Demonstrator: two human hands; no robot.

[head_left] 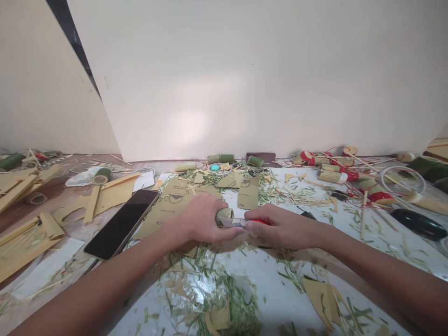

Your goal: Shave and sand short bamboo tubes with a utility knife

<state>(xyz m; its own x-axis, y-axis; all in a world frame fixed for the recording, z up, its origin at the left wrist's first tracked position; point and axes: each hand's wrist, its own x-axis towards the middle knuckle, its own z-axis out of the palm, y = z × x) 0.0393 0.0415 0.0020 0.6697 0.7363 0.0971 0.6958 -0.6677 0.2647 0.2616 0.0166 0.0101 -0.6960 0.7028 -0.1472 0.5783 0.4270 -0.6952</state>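
Observation:
My left hand [201,218] is wrapped round a short hollow bamboo tube [224,213], its open end facing right. In my right hand [282,226] is a knife [238,222] with a red handle and a silver metal head. The blade meets the tube's open end beside my left thumb; whether it is inside or against the rim I cannot tell. Beneath and behind my hands lie sheets of brown sandpaper [164,200]. Green bamboo shavings [241,298] are strewn over the white work surface [276,303].
A smartphone [122,224] lies left of my left forearm. Bamboo strips and brown paper [112,193] cover the far left. More bamboo tubes [255,161] stand along the white wall [245,84]. At right are red-wrapped bamboo pieces [381,197], a wire coil [402,181] and a black rounded object [418,224].

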